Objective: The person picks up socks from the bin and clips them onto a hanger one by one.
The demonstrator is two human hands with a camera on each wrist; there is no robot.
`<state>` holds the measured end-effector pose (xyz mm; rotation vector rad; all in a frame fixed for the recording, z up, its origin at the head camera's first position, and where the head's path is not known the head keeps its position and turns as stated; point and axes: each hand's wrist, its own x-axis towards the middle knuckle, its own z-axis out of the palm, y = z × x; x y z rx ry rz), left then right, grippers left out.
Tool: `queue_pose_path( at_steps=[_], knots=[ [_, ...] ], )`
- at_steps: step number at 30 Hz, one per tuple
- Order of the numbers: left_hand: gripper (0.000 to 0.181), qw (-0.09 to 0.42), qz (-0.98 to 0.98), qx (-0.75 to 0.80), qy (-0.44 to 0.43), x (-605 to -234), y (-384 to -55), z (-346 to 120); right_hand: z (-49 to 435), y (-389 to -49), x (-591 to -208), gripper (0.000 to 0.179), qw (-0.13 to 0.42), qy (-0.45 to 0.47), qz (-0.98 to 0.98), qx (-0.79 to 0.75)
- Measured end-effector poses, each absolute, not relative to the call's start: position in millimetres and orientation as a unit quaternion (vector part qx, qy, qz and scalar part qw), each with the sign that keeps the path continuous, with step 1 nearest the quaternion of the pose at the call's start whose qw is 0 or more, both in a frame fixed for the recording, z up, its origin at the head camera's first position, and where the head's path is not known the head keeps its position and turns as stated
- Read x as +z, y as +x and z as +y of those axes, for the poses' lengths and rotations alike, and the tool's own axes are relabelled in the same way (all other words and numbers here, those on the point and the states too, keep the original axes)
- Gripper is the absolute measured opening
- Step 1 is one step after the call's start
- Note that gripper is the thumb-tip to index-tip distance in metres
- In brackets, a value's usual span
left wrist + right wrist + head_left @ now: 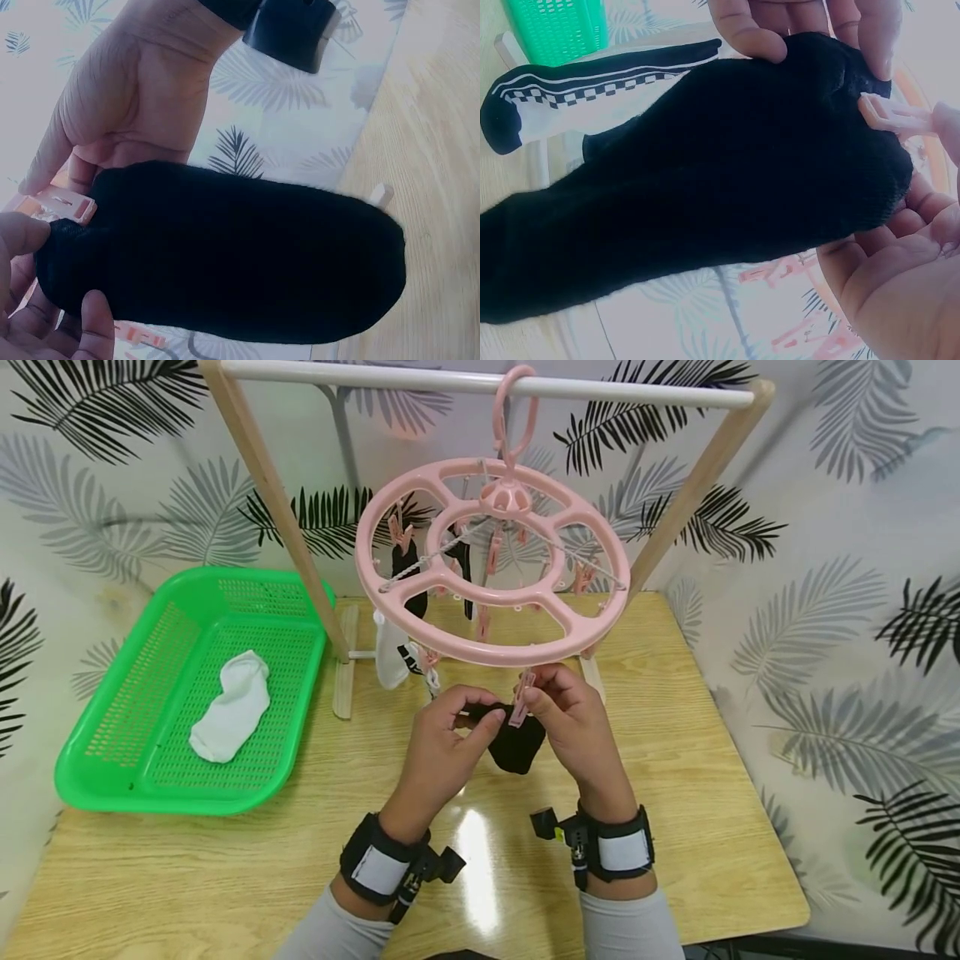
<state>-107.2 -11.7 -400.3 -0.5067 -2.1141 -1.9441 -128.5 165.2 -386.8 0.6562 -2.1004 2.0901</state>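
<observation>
Beneath the front rim of a pink round clip hanger (487,652), both hands are at the top of a black sock (517,750). My left hand (442,747) pinches the sock's upper edge between thumb and fingers. With thumb and fingers, my right hand (583,731) grips a pink clothespin (523,695). The clothespin (889,116) sits at the sock's edge in the right wrist view; whether its tips have fully closed on the cloth, I cannot tell. In the left wrist view the long black sock (247,247) extends from the fingers.
A white sock (232,706) lies in the green basket (172,806) on the left. From the hanger's left side hang a black sock (408,581) and a white sock with black checks (592,94). A wooden stand with a white bar (375,374) carries the hanger's hook (516,410).
</observation>
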Motion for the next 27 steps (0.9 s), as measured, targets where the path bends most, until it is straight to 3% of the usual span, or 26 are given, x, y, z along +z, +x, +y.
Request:
queue_pose_path(
  at_steps=[5,11,15,19,27],
  knots=[
    [0.012,0.16,-0.744,-0.621,-0.188,-400,-110,-18,165,-128,-386,0.029,0.056,0.206,-0.687,0.694],
    [0.015,0.35,-0.763,-0.474,-0.265,-391,-118,-25,166,-128,-387,0.024,0.052,0.209,-0.686,0.695],
    [0.013,0.42,-0.755,-0.415,-0.285,-376,-122,-27,167,-128,-388,0.019,0.055,0.212,-0.685,0.694],
    [0.018,0.425,-0.779,-0.371,-0.274,-358,-125,-29,165,-128,-387,0.014,0.049,0.203,-0.686,0.697],
    [0.032,0.373,-0.842,-0.301,-0.248,-339,-129,-28,161,-127,-389,0.022,0.036,0.215,-0.692,0.688]
  ],
)
